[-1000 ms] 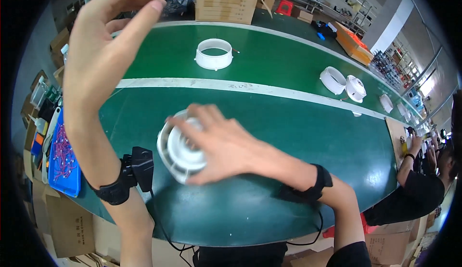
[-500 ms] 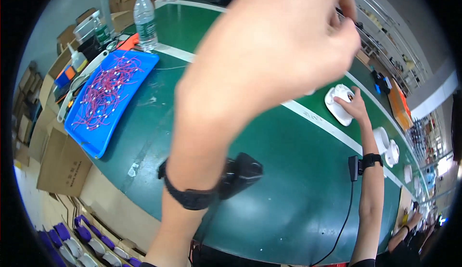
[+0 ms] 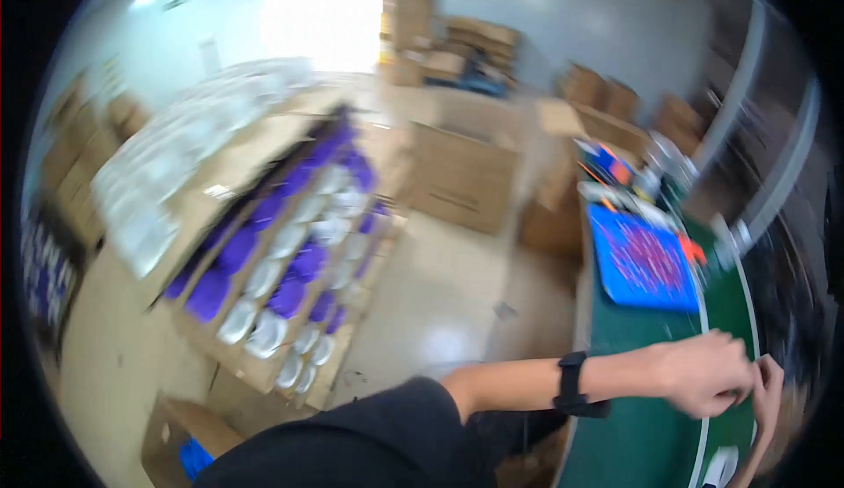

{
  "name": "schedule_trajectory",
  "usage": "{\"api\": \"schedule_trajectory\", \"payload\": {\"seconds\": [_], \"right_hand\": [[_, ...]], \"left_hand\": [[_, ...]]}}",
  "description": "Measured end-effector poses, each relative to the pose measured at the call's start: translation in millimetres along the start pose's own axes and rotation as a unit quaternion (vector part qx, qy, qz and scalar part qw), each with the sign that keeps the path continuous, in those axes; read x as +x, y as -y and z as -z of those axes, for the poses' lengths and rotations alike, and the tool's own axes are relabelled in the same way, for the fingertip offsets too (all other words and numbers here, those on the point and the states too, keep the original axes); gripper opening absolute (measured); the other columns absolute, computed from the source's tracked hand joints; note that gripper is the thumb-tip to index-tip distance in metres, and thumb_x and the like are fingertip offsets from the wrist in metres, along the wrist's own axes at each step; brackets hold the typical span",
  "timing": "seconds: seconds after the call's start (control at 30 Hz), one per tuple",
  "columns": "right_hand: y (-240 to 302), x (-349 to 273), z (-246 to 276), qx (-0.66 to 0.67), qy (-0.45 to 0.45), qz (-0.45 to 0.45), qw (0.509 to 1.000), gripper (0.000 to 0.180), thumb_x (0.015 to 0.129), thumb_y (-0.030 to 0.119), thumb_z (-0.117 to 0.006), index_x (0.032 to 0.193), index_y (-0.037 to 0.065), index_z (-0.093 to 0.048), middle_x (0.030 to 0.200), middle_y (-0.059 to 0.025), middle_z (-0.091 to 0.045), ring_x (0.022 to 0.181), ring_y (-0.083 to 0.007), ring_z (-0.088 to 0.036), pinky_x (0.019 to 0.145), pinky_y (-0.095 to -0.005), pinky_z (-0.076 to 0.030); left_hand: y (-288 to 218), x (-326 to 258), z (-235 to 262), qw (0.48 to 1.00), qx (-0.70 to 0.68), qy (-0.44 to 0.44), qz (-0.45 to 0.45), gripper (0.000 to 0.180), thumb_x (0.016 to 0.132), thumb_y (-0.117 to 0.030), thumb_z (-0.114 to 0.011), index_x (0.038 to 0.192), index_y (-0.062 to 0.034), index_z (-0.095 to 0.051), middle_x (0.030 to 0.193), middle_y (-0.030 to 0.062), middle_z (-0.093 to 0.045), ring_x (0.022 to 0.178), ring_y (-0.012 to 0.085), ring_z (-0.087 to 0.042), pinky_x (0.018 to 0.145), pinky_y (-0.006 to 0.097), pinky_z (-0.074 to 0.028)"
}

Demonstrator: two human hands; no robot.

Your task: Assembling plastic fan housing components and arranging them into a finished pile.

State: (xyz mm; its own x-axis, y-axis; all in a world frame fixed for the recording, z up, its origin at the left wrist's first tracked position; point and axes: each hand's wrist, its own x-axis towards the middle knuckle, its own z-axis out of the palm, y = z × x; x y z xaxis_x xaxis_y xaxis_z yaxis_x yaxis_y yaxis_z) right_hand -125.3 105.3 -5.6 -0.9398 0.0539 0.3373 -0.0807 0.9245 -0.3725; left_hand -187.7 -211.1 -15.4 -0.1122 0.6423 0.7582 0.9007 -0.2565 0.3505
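My left hand (image 3: 706, 372) reaches out over the green bench (image 3: 617, 418) with its fingers curled closed. Whatever may be between those fingers is too blurred to make out. Close beside it, at the far right, is my right hand (image 3: 767, 393), fingers bent toward the left one; their grip is smeared by motion. A white part (image 3: 723, 466) lies on the bench below the hands. Beyond the left hand, a blue tray (image 3: 651, 299) holds a tangle of pink-red wires (image 3: 644, 255). A black strap (image 3: 571, 382) circles my left wrist.
On the left, cardboard trays (image 3: 255, 374) carry rows of white and purple rounded parts (image 3: 303, 264). An open carton (image 3: 462, 176) stands on the floor ahead. Bottles and tools crowd the bench's far end. Another carton (image 3: 189, 435) with something blue inside sits at lower left.
The view has swung left, bringing the floor and stacked parts into sight. My right hand has left the white part it was touching and is now close to my left hand.
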Motion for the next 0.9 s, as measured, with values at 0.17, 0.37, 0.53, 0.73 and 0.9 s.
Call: {"api": "schedule_trajectory", "payload": {"seconds": [0.17, 0.37, 0.53, 0.73, 0.9], "right_hand": [[161, 97, -139, 0.013, 0.147, 0.228, 0.962, 0.015, 0.085, 0.010, -0.061, 0.083, -0.004, -0.064, 0.070, -0.0162, -0.062, 0.066, -0.0222, -0.061, 0.059, -0.0354, -0.046], [323, 43, -230, 0.061, 0.404, 0.395, 0.823, 0.022, 0.090, 0.014, -0.061, 0.108, 0.001, -0.063, 0.087, -0.0168, -0.068, 0.078, -0.0237, -0.067, 0.069, -0.0337, -0.052], [331, 20, -284, 0.062, 0.466, 0.416, 0.779, 0.018, 0.091, 0.013, -0.062, 0.103, 0.000, -0.062, 0.082, -0.0178, -0.067, 0.069, -0.0270, -0.065, 0.061, -0.0352, -0.050], [224, 46, -352, 0.028, 0.587, 0.272, 0.762, 0.030, 0.092, 0.018, -0.060, 0.120, 0.006, -0.058, 0.099, -0.0208, -0.068, 0.093, -0.0382, -0.066, 0.075, -0.0423, -0.052], [209, 44, -366, 0.082, 0.672, 0.227, 0.700, 0.039, 0.093, 0.034, -0.057, 0.124, 0.011, -0.058, 0.119, -0.0199, -0.062, 0.114, -0.0397, -0.056, 0.095, -0.0453, -0.045]], "left_hand": [[-29, -212, 83, 0.970, 0.085, 0.016, 0.229, 0.013, 0.076, -0.014, -0.058, 0.082, -0.0038, -0.060, 0.074, 0.0158, -0.064, 0.073, 0.0348, -0.063, 0.062, 0.046, -0.048], [-58, -443, 45, 0.834, 0.082, -0.030, 0.545, 0.028, 0.076, -0.018, -0.065, 0.098, -0.0006, -0.067, 0.084, 0.0199, -0.067, 0.078, 0.0341, -0.064, 0.068, 0.044, -0.050], [-58, -489, -15, 0.781, -0.085, 0.037, 0.618, 0.064, 0.079, -0.029, -0.071, 0.128, 0.0008, -0.043, 0.090, 0.0268, -0.063, 0.089, 0.0401, -0.062, 0.078, 0.047, -0.048], [-30, -480, -16, 0.698, -0.077, 0.090, 0.706, 0.091, 0.079, -0.034, -0.073, 0.143, 0.0071, -0.020, 0.102, 0.0309, -0.060, 0.096, 0.0436, -0.060, 0.082, 0.047, -0.049], [9, -509, -10, 0.684, -0.095, 0.110, 0.714, 0.103, 0.072, -0.038, -0.079, 0.145, 0.0027, -0.020, 0.110, 0.0308, -0.060, 0.104, 0.0444, -0.058, 0.087, 0.047, -0.048]]}}
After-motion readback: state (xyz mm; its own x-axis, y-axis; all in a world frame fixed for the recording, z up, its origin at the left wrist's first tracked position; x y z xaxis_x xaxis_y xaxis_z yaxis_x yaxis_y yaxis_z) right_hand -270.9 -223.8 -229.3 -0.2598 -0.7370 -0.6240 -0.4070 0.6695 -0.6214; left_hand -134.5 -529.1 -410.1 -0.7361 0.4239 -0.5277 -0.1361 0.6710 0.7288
